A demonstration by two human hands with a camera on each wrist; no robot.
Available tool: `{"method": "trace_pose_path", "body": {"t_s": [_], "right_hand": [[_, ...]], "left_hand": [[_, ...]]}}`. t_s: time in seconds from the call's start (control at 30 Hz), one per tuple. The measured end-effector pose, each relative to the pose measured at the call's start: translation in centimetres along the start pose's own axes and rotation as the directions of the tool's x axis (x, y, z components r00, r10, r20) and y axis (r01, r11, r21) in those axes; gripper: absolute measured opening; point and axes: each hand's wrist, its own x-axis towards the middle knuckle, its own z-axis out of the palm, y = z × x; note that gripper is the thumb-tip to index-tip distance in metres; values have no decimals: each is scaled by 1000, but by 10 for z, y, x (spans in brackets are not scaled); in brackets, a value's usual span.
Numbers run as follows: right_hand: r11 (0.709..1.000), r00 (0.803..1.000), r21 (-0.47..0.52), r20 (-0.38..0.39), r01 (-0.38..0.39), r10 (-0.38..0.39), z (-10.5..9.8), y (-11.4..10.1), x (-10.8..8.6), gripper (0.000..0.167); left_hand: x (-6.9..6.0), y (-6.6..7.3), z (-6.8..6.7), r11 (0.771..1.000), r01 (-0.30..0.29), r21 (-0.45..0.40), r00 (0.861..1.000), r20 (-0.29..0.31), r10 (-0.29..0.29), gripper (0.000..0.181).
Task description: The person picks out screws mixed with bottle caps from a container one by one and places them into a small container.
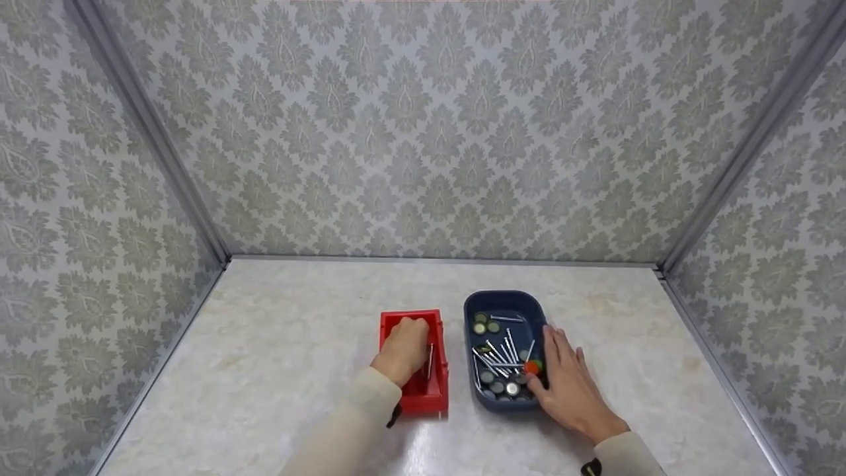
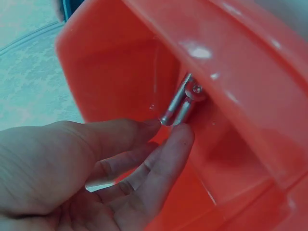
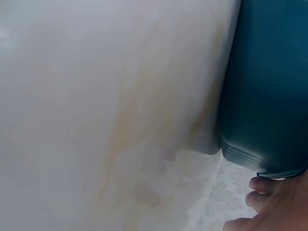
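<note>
Patterned walls (image 1: 443, 165) close in the worktop (image 1: 284, 330) on three sides. From where I stand, the left hand (image 1: 404, 347) is down inside the red bin (image 1: 423, 403), its grip narrow, thumb and a finger at the ends of silvery screws (image 2: 174, 102) near the bin's side; I can't tell whether it pinches them. The right hand (image 1: 572, 390) lies along the right side of the blue tray (image 1: 505, 301), fingers straight, thumb at the rim. The bin's raised sides hem in the left grip, and the left sleeve (image 1: 357, 410) reaches in across its near left side. A narrow strip of worktop parts bin from tray; wider stretches run to the side edges, and the back edge sits beyond both. In the tray, long screws (image 1: 507, 318) lie among round discs (image 1: 512, 389), an orange piece (image 1: 531, 367) near the right thumb.
</note>
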Motion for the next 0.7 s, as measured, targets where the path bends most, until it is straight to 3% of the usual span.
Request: {"method": "trace_pose_path", "body": {"t_s": [0.2,0.37,0.5,0.7], "right_hand": [[1000,1000,5,7,-13,13,-1,-1,-1,96],[1000,1000,4,20,-22,22,-1,-1,-1,96],[1000,1000,2,20,-23,23,-2,-1,-1,96],[1000,1000,2,14,-16,16,-1,-1,-1,97]], "left_hand": [[-2,5,-5,1000,1,0,999,-36,-1,19],[-3,10,-9,996,-43,72,994,-102,50,13],[-5,15,-10,984,-67,168,983,-159,94,15],[-7,23,-8,959,-120,258,950,-250,187,16]]}}
